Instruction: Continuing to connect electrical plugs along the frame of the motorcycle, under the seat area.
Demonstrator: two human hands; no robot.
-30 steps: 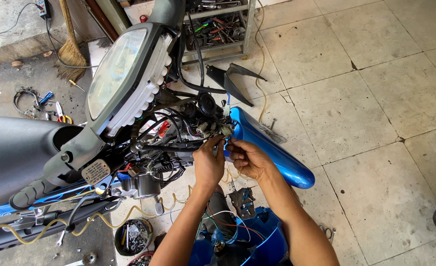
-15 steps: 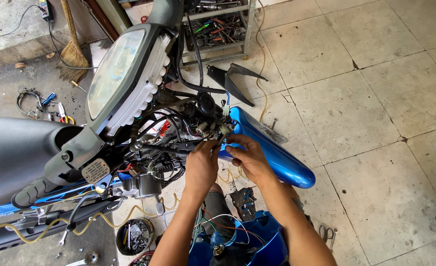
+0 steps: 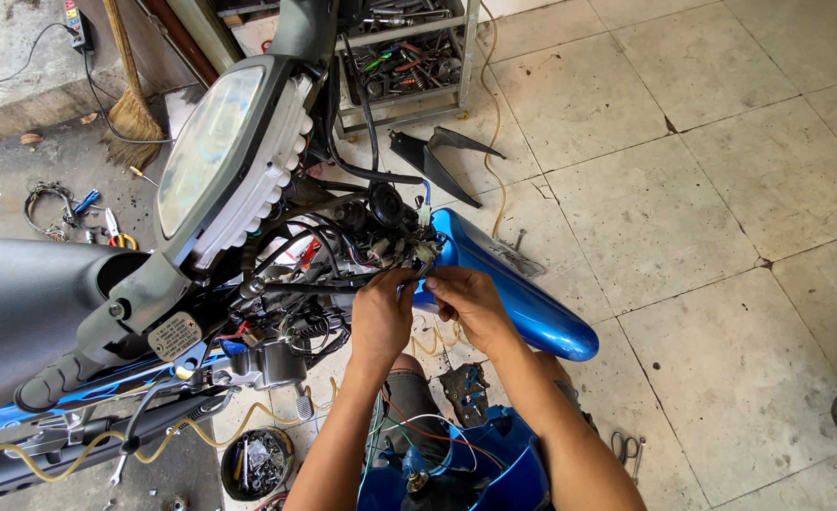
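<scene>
- Left hand (image 3: 381,317) pinched shut on the wiring bundle (image 3: 343,248) at the stripped scooter's steering head, just beside the blue front fender (image 3: 523,303).
- Right hand (image 3: 470,301) closed on a small connector (image 3: 425,254) among those wires, fingertips nearly touching the left.
- Best handled by gripping plug bodies, not the thin wires, and pulling straight.
- Worth keeping slack away from the headlight housing (image 3: 220,161).
- Loose parts kept in the tin (image 3: 258,462) on the floor (image 3: 702,189).
</scene>
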